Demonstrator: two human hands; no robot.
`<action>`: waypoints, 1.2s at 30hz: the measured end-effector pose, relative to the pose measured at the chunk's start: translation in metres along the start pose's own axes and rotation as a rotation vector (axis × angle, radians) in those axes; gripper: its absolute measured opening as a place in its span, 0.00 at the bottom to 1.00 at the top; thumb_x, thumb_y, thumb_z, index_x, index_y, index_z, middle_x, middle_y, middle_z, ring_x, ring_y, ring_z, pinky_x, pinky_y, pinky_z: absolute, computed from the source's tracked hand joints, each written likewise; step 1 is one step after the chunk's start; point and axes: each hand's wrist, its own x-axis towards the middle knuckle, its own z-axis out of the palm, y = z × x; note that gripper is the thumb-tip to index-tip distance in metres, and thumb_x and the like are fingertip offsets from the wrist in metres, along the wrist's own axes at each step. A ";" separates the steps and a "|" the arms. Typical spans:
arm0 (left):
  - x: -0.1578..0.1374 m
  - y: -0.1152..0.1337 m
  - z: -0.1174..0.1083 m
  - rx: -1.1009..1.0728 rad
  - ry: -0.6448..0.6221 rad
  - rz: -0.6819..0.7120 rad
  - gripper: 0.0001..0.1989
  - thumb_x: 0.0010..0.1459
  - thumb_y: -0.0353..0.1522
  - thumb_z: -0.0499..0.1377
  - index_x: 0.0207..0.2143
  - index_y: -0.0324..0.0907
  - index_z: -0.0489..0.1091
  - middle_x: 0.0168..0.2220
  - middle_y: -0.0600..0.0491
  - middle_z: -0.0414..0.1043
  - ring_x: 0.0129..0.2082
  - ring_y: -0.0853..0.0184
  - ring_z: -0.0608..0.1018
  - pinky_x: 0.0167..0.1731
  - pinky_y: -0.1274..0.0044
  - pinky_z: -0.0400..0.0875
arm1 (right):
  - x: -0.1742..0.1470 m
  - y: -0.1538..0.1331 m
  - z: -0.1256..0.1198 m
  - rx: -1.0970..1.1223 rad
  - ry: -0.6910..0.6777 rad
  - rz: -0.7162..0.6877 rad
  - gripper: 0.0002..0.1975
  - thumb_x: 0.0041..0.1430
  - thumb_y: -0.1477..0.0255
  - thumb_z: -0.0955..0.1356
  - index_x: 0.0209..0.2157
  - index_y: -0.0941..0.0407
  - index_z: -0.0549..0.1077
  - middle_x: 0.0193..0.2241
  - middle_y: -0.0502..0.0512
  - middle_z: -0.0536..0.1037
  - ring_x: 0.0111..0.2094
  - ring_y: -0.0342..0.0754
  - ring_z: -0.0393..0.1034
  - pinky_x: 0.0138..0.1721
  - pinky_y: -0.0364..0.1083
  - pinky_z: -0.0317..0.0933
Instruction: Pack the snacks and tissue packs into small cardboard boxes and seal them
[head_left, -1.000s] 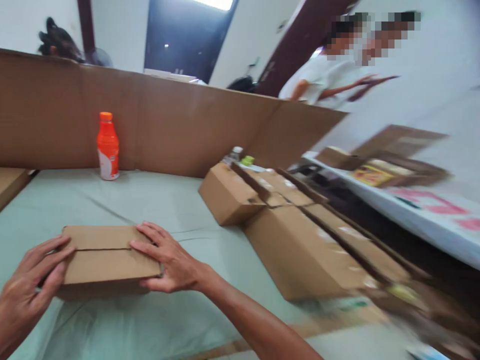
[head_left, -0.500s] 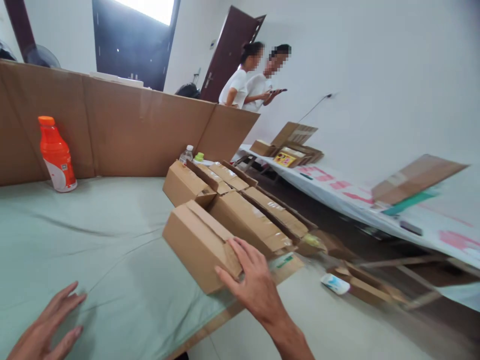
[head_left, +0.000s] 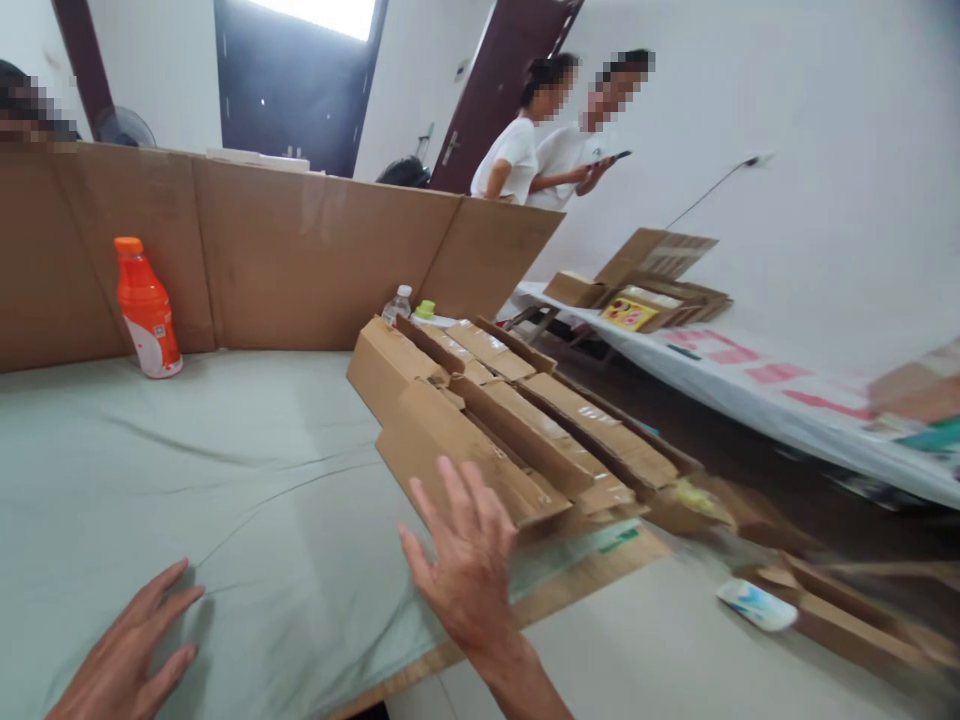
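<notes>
My right hand [head_left: 466, 555] is spread at the near side of a long brown cardboard box [head_left: 450, 445], fingertips overlapping its side; whether they touch it I cannot tell. That box lies against several similar cardboard boxes [head_left: 536, 415] grouped along the right side of the table [head_left: 247, 440], which has a pale green cover. My left hand [head_left: 139, 650] is over the cover at the lower left, its fingers apart and holding nothing. An orange bottle [head_left: 152, 310] with a white-and-orange label stands upright at the back left.
A tall cardboard partition [head_left: 322, 260] runs along the table's back. A clear bottle [head_left: 397, 303] and a green-capped container [head_left: 425, 310] stand behind the boxes. Beyond, two people [head_left: 510, 160] stand near a long white-covered table [head_left: 735, 385]. An open carton [head_left: 847, 610] sits lower right.
The near box has shifted back against the others. My right hand has come off its end and opened out. The view has turned slightly left.
</notes>
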 end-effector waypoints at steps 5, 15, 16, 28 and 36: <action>-0.003 -0.015 0.005 0.062 0.025 -0.002 0.21 0.67 0.43 0.60 0.62 0.57 0.74 0.66 0.50 0.72 0.59 0.54 0.81 0.55 0.68 0.80 | 0.012 0.013 0.027 0.254 -0.152 0.085 0.26 0.68 0.69 0.64 0.66 0.57 0.69 0.69 0.71 0.66 0.69 0.67 0.61 0.62 0.69 0.64; -0.015 -0.001 -0.015 0.146 -0.026 -0.125 0.21 0.66 0.42 0.55 0.55 0.49 0.78 0.64 0.44 0.75 0.62 0.53 0.78 0.59 0.62 0.76 | -0.031 -0.013 0.043 0.510 -0.423 0.015 0.26 0.70 0.63 0.63 0.64 0.59 0.70 0.69 0.72 0.66 0.68 0.64 0.64 0.59 0.63 0.70; -0.017 -0.006 -0.024 0.159 -0.044 -0.190 0.22 0.65 0.42 0.55 0.56 0.47 0.77 0.66 0.43 0.72 0.65 0.51 0.75 0.62 0.59 0.73 | -0.040 -0.025 0.048 0.470 -0.468 -0.054 0.26 0.70 0.64 0.63 0.64 0.61 0.71 0.69 0.74 0.66 0.69 0.65 0.62 0.62 0.65 0.66; -0.036 -0.027 -0.046 0.339 -0.058 -0.505 0.25 0.72 0.40 0.59 0.66 0.41 0.65 0.71 0.41 0.60 0.71 0.46 0.63 0.69 0.47 0.58 | -0.057 -0.059 0.058 0.183 -0.624 -0.183 0.27 0.76 0.66 0.57 0.68 0.65 0.65 0.70 0.74 0.64 0.72 0.63 0.57 0.68 0.61 0.54; -0.030 -0.026 -0.047 0.435 -0.040 -0.515 0.22 0.70 0.39 0.64 0.62 0.43 0.69 0.66 0.43 0.67 0.63 0.50 0.73 0.61 0.51 0.71 | -0.049 -0.060 0.065 0.163 -0.633 -0.181 0.24 0.76 0.63 0.60 0.66 0.58 0.68 0.70 0.68 0.65 0.71 0.61 0.58 0.68 0.60 0.56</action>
